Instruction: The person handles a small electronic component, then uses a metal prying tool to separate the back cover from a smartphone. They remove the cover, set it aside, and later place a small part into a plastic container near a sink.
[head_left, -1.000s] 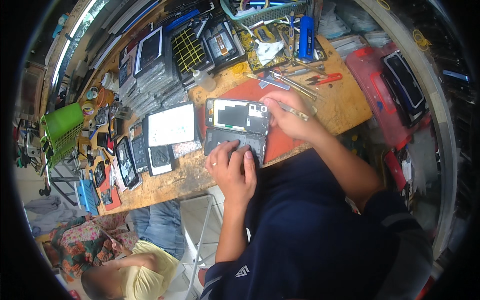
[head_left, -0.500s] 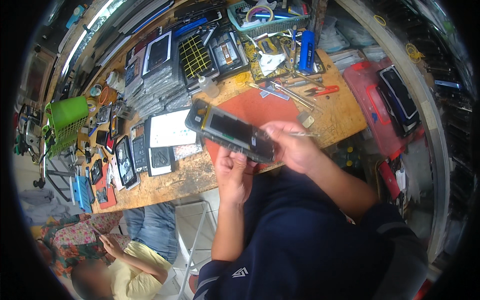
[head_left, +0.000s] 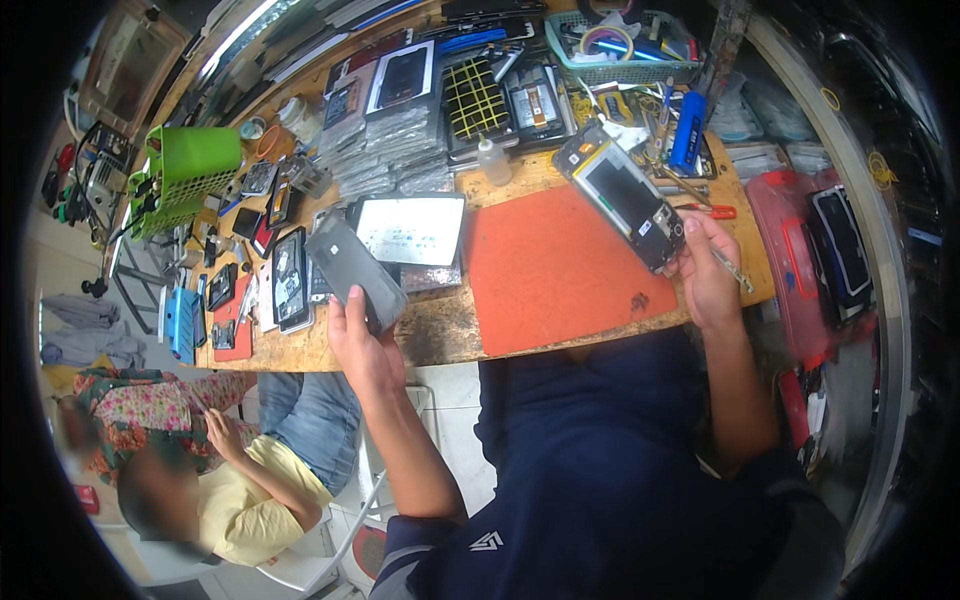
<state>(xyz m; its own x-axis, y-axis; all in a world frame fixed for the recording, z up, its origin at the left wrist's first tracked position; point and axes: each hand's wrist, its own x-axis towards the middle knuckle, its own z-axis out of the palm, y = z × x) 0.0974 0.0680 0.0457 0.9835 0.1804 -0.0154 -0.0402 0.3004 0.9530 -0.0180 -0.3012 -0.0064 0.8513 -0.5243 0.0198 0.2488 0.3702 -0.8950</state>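
Observation:
My left hand [head_left: 366, 350] is closed on a dark grey phone back cover [head_left: 355, 268], tilted above the left part of the workbench. My right hand [head_left: 708, 280] grips an opened phone [head_left: 622, 195] by its lower end, with the inside and a large black battery showing. A thin metallic tool [head_left: 735, 270], its exact kind unclear, sticks out from the same hand's fingers. Cover and phone body are apart, one on each side of an orange mat [head_left: 560, 265] on the wooden bench.
Wrapped flat parts [head_left: 385, 145] are stacked at the back, near a small dropper bottle [head_left: 494, 163]. A blue cylinder [head_left: 688, 133] stands behind the phone. Left are phones, a green basket [head_left: 190, 170] and another person [head_left: 250, 500]. A red case [head_left: 785, 260] lies right.
The back cover has come off the phone body. My left hand has carried it left, and my right hand has moved right with the opened phone. The view has shifted slightly.

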